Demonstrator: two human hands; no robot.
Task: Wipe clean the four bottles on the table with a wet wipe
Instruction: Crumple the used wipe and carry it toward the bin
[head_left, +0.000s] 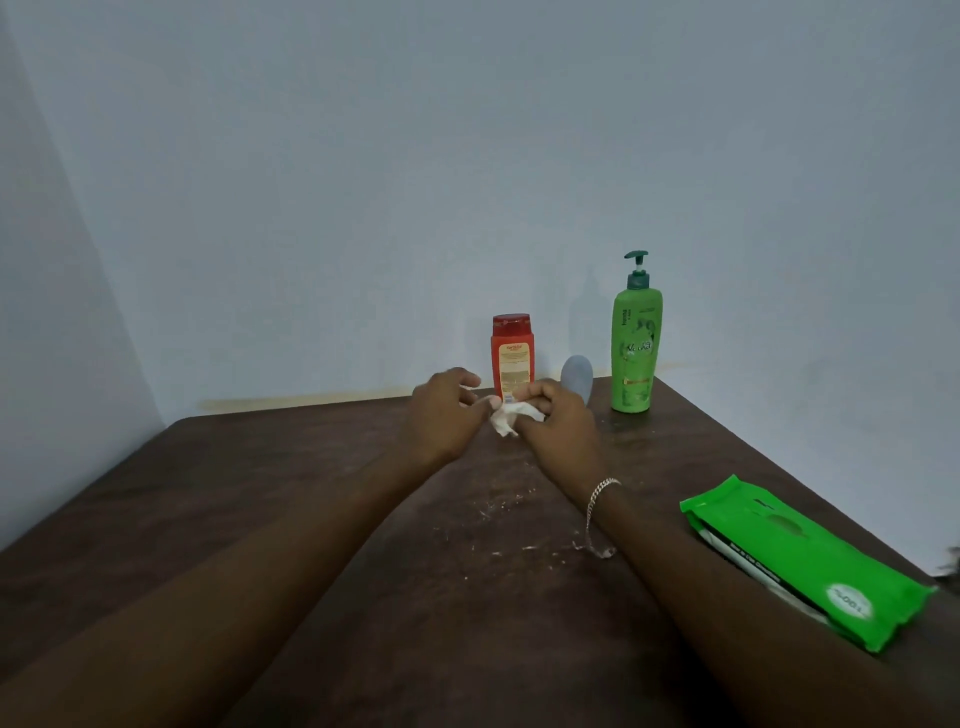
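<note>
Both hands meet over the middle of the dark wooden table (260, 493). A crumpled white wet wipe (511, 415) hangs between them: my left hand (444, 415) pinches its left edge and my right hand (558, 423) grips its right side. Just behind the hands, an orange-red bottle (511, 353) with a red cap stands upright by the wall. A small grey bottle (577, 375) shows behind my right hand, partly hidden. To the right of it stands a tall green pump bottle (636, 343). Only these three bottles show.
A green pack of wet wipes (800, 561) lies flat near the table's right edge, beside my right forearm. White crumbs (498, 509) are scattered on the wood between my arms. A pale wall runs along the table's far edge.
</note>
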